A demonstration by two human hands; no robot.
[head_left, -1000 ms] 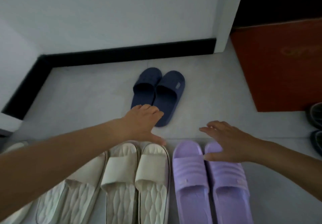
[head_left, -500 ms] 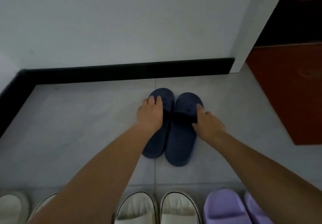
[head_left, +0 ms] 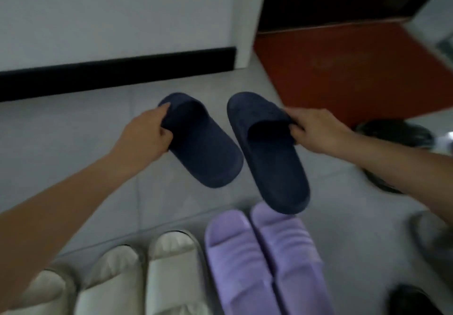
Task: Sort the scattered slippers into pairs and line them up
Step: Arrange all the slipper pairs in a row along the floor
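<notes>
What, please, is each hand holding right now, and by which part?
Each hand holds one navy slipper by its strap: the left hand grips the left slipper, the right hand the right slipper.

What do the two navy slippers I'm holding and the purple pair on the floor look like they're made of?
Navy slide slippers, one in the left hand at, one in the right hand at: probably moulded foam or rubber, matte, seamless, thick-soled. Purple slide slippers: likely similar moulded plastic foam, slightly glossier, with ridged straps.
</notes>
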